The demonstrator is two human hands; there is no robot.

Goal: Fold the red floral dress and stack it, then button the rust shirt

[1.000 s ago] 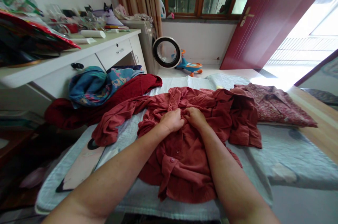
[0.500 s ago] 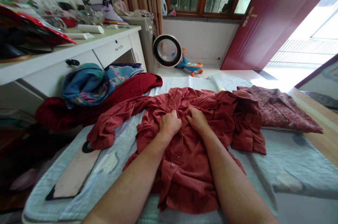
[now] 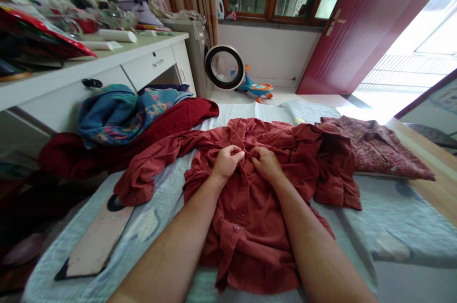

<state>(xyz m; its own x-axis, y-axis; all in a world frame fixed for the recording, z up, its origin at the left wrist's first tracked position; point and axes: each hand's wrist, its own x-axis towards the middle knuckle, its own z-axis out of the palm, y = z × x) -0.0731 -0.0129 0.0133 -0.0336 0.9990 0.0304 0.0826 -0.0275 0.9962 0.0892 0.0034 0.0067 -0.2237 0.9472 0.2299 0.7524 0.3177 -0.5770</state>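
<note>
A rust-red button-up shirt (image 3: 257, 227) lies spread on the light blue bed cover, its sleeves out to both sides. At the upper front of the shirt, my left hand (image 3: 227, 162) pinches the placket between thumb and fingers. Close by on the right, my right hand (image 3: 264, 162) grips the facing cloth, fingers curled in. The fingertips of the two hands are a short gap apart. Lower on the front, a couple of buttons show. Whether a button sits between my fingers cannot be made out.
A folded patterned shirt (image 3: 385, 148) lies to the right. Blue floral clothing (image 3: 110, 117) and a dark red garment (image 3: 193, 112) are heaped at the left. Beyond the bed stand a cluttered white desk (image 3: 150, 63), a washer with its round door (image 3: 224, 67) open, and a toy car (image 3: 255, 88).
My left thumb and fingers have shifted into a pinch on the placket, nearer my right hand. The camera view has moved slightly; the shirt stays in place.
</note>
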